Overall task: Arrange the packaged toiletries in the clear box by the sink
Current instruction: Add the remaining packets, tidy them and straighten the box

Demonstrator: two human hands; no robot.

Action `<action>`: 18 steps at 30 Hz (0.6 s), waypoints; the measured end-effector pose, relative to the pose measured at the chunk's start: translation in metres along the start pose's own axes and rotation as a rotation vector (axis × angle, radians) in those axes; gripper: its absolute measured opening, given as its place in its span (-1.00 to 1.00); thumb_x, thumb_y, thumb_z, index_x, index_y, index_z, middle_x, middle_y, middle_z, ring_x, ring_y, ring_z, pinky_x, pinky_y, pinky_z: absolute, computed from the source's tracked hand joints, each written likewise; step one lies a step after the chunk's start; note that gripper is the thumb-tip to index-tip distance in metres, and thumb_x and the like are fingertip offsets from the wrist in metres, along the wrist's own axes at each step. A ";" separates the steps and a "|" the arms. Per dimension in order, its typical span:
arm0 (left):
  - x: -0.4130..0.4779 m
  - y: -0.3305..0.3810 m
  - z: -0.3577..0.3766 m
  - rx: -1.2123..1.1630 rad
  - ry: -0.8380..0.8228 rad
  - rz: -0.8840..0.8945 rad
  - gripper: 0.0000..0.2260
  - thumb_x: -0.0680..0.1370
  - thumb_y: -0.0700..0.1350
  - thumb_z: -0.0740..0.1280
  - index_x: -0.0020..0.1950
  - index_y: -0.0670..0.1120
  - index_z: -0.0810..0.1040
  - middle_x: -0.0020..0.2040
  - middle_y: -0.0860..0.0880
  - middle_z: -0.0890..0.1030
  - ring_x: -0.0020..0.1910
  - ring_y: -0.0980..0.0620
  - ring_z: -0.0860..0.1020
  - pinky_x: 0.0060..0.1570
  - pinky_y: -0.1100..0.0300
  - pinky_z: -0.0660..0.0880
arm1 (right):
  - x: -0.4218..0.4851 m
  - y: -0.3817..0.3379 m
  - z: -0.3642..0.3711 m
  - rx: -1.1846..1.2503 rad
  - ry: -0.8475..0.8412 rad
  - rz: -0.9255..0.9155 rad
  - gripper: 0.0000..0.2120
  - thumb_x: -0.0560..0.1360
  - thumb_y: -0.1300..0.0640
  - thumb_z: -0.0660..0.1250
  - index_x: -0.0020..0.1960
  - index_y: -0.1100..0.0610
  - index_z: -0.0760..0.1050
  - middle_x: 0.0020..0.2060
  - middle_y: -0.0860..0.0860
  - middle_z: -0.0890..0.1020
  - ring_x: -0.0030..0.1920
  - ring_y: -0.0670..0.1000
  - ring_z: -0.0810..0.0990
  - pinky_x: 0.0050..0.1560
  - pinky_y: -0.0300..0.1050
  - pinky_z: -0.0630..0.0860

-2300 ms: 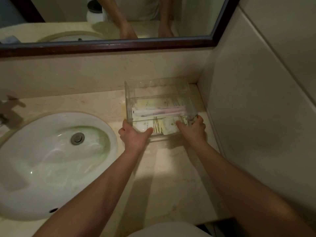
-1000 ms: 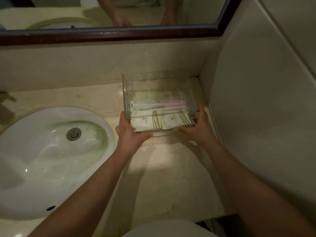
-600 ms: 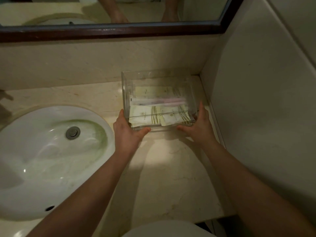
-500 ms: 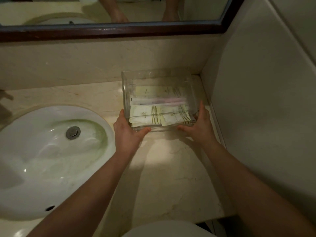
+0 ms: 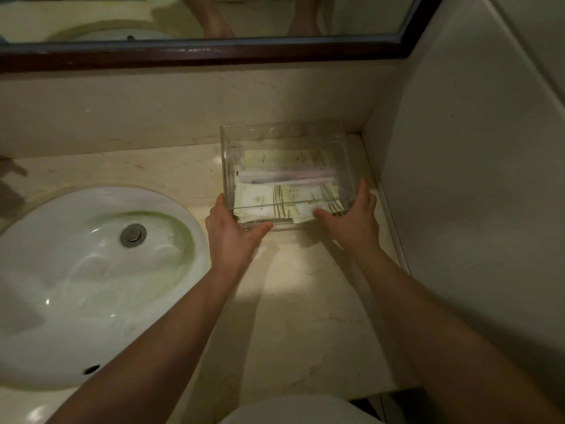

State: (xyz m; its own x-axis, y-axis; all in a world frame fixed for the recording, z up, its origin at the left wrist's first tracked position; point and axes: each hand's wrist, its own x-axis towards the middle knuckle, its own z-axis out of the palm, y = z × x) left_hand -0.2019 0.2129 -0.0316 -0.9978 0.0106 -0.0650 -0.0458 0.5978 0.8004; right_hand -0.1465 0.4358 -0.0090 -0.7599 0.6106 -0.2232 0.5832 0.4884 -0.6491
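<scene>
Clear hard-plastic rectangular box: glossy, scuffed walls. Inside box: pale cream paper-look sachets, matt; clear film toothbrush sleeve. Left of box: white glazed ceramic oval basin, shiny, w/ metal drain plug. Under box: beige polished stone counter.

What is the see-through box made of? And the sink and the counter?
The box looks like clear hard plastic, maybe acrylic: the packets inside show through its walls. The sink looks like glossy white ceramic, with bright glints on its bowl. The counter looks like polished beige stone, maybe marble, with faint veins.
</scene>
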 end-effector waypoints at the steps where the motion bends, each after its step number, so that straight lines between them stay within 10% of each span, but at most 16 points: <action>1: 0.000 0.000 0.001 0.006 0.000 -0.001 -0.18 0.16 0.23 0.51 0.33 -0.03 0.36 0.16 0.00 0.54 0.16 -0.07 0.48 0.14 -0.07 0.50 | 0.000 -0.003 0.002 -0.015 0.011 0.007 0.14 0.23 -0.30 0.50 0.56 -0.03 -0.10 0.50 0.06 0.14 0.38 0.17 0.39 0.27 0.06 0.41; 18: 0.006 -0.009 0.001 0.006 -0.069 0.002 -0.05 0.08 0.34 0.56 0.35 0.03 0.30 0.16 0.01 0.55 0.16 -0.05 0.53 0.11 -0.02 0.56 | -0.002 0.007 0.005 0.055 -0.039 -0.016 0.20 0.21 -0.15 0.59 0.56 0.00 -0.15 0.52 0.12 0.09 0.51 0.14 0.07 0.45 0.15 0.16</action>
State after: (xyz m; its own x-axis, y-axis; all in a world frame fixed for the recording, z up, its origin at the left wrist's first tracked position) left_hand -0.2078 0.2083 -0.0399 -0.9923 0.0672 -0.1043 -0.0430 0.6021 0.7973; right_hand -0.1427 0.4350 -0.0172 -0.7805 0.5773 -0.2397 0.5546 0.4625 -0.6918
